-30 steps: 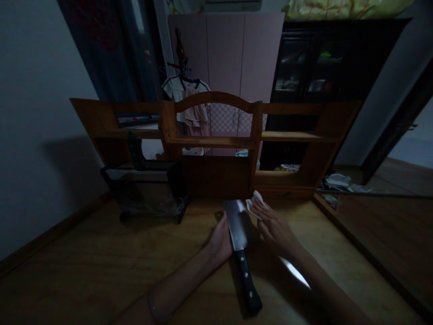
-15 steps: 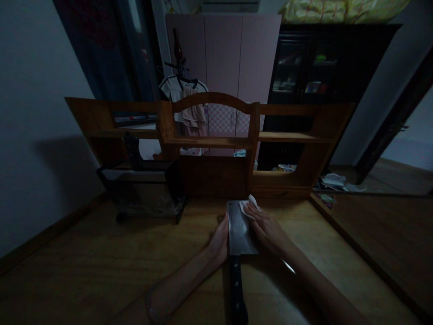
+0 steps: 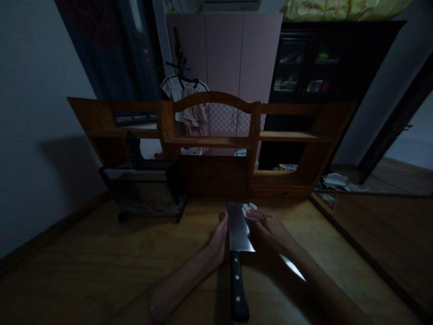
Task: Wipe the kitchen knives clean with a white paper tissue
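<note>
Left of the left hand point(image 3: 219, 241) gripping the cleaver point(image 3: 237, 232), tabletop point(image 3: 128, 262) lies open, while the wooden shelf point(image 3: 216, 143) ahead and black rack point(image 3: 145, 195) ahead-left obstruct.

Left forearm point(image 3: 186, 284) and right forearm point(image 3: 314, 268) show bare; a thin, smooth band point(image 3: 150, 301), colour unclear, rings the left one.

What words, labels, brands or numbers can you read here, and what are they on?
None can be read.
Cleaver: no lettering can be made out.
Yellow bundle: any print is too dim to read.
Items in the black cabinet: too small and dark to read.
</note>
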### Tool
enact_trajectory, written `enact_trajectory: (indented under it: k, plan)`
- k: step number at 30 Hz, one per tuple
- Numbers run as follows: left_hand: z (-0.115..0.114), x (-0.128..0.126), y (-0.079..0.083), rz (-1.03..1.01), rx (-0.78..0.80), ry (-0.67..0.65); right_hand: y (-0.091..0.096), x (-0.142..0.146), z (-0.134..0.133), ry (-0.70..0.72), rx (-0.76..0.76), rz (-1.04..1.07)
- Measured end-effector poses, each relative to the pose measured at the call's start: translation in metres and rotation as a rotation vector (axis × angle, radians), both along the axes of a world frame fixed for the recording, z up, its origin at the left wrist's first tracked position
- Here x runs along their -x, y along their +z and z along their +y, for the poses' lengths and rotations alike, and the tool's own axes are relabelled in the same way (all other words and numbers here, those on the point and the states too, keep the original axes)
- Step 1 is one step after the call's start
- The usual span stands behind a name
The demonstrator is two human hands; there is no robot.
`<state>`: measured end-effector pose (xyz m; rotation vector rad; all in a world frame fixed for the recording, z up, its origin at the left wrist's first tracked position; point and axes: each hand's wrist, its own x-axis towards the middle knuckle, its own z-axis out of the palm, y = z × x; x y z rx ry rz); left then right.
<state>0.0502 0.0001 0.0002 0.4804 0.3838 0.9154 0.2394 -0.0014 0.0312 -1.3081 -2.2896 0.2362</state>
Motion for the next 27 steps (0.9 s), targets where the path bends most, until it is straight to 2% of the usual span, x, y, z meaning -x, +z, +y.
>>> enact_trajectory:
  k: [4,15,18,24,27]
  plan:
    - [0.001,-0.001,-0.001,-0.007,-0.014,0.036,0.004,0.000,-0.003,0.003,0.011,-0.002]
    - [0.003,0.000,0.000,-0.019,-0.020,-0.003,0.020,0.007,-0.017,0.060,0.052,0.077]
    - [0.003,0.000,0.000,-0.021,-0.038,-0.013,0.014,0.003,-0.015,-0.018,0.070,0.128]
    - [0.002,0.002,-0.001,0.028,-0.006,0.027,0.000,-0.015,0.000,-0.328,-0.044,0.398]
    - [0.001,0.003,0.002,0.026,-0.021,0.013,0.005,-0.017,0.002,-0.345,-0.058,0.465]
